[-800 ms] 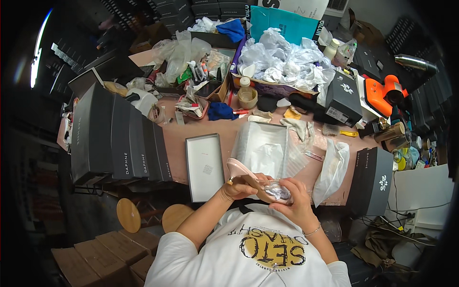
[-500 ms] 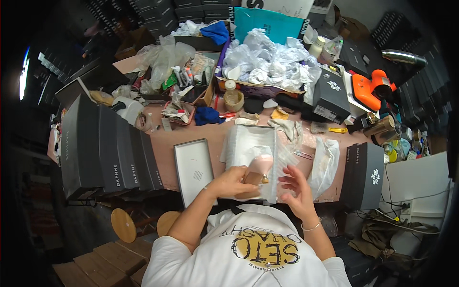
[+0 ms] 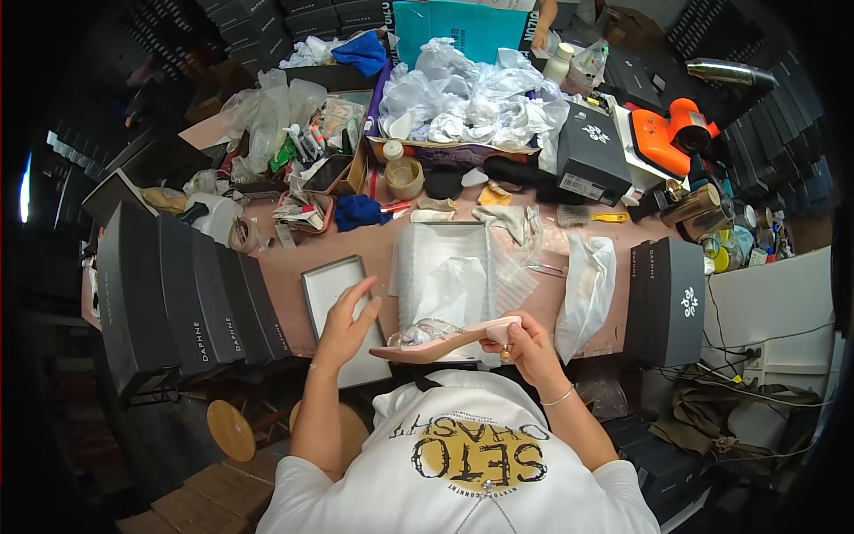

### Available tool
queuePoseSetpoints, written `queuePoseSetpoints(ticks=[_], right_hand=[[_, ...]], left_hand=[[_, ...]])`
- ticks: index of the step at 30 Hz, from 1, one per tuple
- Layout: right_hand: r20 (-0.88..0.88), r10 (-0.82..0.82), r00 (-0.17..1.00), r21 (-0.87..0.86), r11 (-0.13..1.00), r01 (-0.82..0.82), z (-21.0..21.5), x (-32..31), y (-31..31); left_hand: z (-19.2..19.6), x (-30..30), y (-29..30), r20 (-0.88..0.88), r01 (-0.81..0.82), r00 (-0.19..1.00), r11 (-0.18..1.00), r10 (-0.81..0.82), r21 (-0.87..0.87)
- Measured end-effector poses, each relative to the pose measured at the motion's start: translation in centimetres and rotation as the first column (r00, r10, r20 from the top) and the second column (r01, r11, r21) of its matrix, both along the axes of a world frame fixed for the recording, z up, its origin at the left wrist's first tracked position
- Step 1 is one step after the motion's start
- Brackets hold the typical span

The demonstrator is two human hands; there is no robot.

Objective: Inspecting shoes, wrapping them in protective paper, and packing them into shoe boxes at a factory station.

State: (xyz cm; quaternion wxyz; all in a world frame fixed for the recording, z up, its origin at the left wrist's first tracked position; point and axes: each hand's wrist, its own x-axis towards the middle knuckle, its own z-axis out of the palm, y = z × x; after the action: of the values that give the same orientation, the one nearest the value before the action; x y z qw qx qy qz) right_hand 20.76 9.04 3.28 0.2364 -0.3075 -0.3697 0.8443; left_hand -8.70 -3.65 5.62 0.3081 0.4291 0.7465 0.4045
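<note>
Cluttered pink counter [image 3: 285, 267] lies under my hands. My right grip [image 3: 525, 343] pinches the heel of a pink sandal [image 3: 445, 340], held level at the near edge. My left grip [image 3: 345, 320] is spread over a white box lid [image 3: 325, 289].

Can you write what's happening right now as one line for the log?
right hand: holds pink heeled shoe by heel | left hand: open, over grey box lid | open shoe box behind

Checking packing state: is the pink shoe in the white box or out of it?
Out. The right hand holds the pink heeled shoe by its heel, above the near edge of the open white box, which holds only tissue paper.
</note>
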Motion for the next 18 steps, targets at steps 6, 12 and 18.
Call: queuePoseSetpoints(ticks=[6, 12, 18], right_hand=[[-0.032, -0.059, 0.998, -0.036, 0.998, 0.058, -0.2, 0.1, 1.0], [-0.079, -0.098, 0.992, 0.022, 0.995, 0.100, -0.3, 1.3, 2.1], [0.353, 0.020, 0.935, 0.777, 0.551, -0.305, 0.0, 1.6, 0.5]], left_hand=[[-2.7, 0.5, -3.0, 0.833, 0.156, 0.552, 0.974, 0.049, -0.161], [-3.7, 1.5, -0.8, 0.791, 0.029, 0.608, 0.993, 0.070, -0.111], [-4.3, 3.4, 3.2, 0.708, -0.393, 0.643, 0.919, 0.291, -0.022]])
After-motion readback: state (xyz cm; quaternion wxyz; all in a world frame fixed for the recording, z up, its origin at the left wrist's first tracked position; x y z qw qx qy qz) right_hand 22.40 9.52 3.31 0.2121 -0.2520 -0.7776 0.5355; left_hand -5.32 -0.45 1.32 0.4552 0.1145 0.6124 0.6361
